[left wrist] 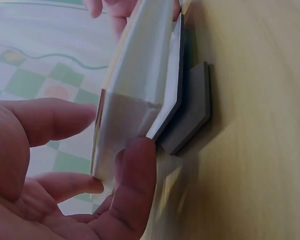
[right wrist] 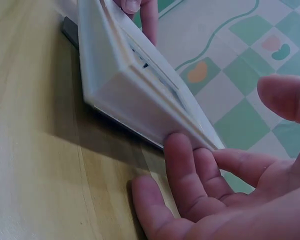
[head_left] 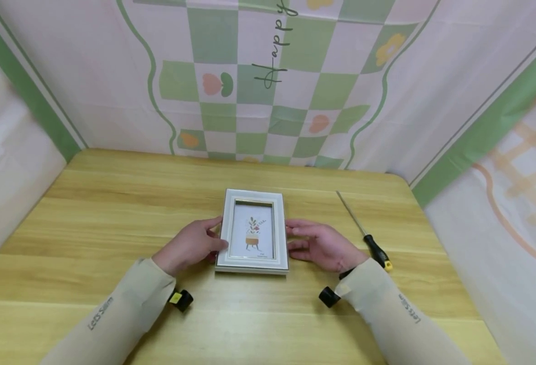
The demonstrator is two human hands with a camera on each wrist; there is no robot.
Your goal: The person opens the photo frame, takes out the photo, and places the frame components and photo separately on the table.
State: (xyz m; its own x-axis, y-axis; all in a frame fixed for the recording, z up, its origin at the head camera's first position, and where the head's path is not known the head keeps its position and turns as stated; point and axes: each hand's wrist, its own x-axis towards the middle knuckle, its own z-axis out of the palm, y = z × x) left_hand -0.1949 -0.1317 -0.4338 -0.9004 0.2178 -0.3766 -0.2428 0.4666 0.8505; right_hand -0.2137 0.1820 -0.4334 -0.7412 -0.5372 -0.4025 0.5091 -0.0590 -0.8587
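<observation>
A white picture frame (head_left: 252, 264) with a plant-pot print (head_left: 252, 238) faces up at the middle of the table. In the left wrist view, its dark grey backing board (left wrist: 174, 100) and the stand leg (left wrist: 197, 102) show underneath, the leg angled toward the tabletop. My left hand (head_left: 194, 242) grips the left side, thumb at the front rim and other fingers along the side. On the opposite side, my right hand (head_left: 318, 243) touches the frame with its fingertips. Its thumb (right wrist: 285, 97) stands away from the frame in the right wrist view.
A screwdriver (head_left: 375, 248) with a black and yellow handle lies right of the frame, its shaft pointing to the far edge. Behind the wooden table (head_left: 126, 203) hangs a checked green and white curtain (head_left: 254, 86). Black wrist devices (head_left: 182, 300) sit under both cuffs.
</observation>
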